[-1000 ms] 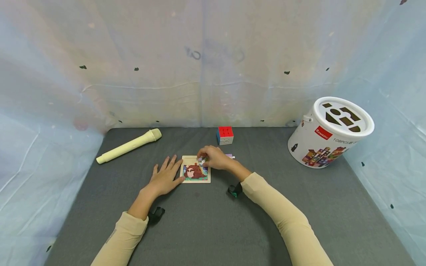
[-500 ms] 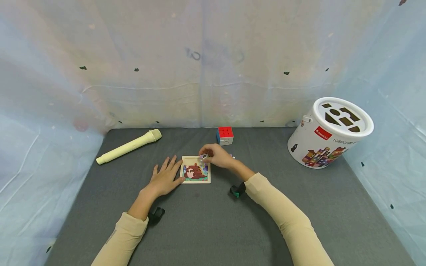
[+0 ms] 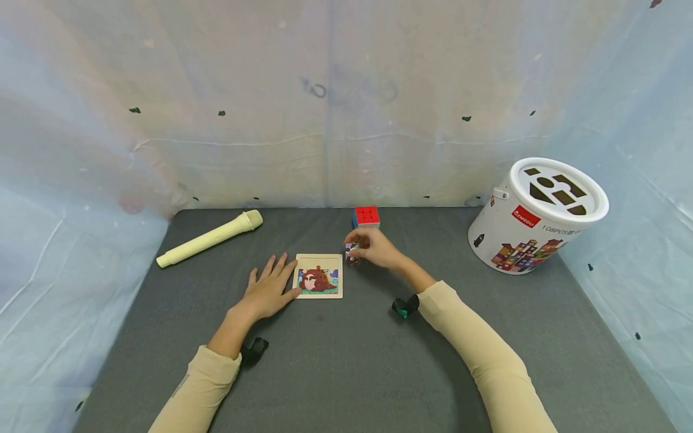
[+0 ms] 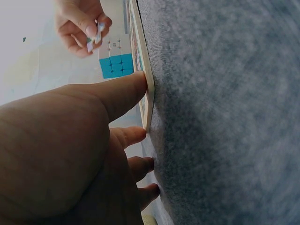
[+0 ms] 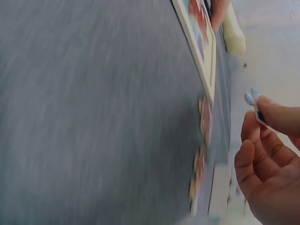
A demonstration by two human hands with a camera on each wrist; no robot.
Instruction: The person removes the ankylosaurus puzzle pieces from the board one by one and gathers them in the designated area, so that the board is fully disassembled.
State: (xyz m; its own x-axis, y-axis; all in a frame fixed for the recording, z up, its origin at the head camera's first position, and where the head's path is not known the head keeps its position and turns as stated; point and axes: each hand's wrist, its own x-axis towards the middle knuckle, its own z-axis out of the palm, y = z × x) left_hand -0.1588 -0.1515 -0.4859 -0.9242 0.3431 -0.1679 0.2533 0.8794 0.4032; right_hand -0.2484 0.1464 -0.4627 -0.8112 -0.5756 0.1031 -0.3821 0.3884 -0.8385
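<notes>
A small wooden jigsaw tray lies flat on the table, with a red-brown cartoon creature pictured across its lower part and bare pale wood above. My left hand is spread at the tray's left side, its thumb on the lower left of the rim and a fingertip near the upper left. Just right of the tray, my right hand pinches a jigsaw piece between thumb and fingers, raised over the table. Loose jigsaw pieces lie beneath that hand, mostly hidden by it in the head view.
A red-topped puzzle cube stands behind my right hand. At the back left lies a pale yellow microphone-shaped stick. To the right is a large white bucket with shape holes in its lid. Plastic sheeting hangs behind the table.
My right hand has moved from over the tray's upper right to beyond its right side, carrying the jigsaw piece. More of the tray's bare top now shows. My left hand stays put.
</notes>
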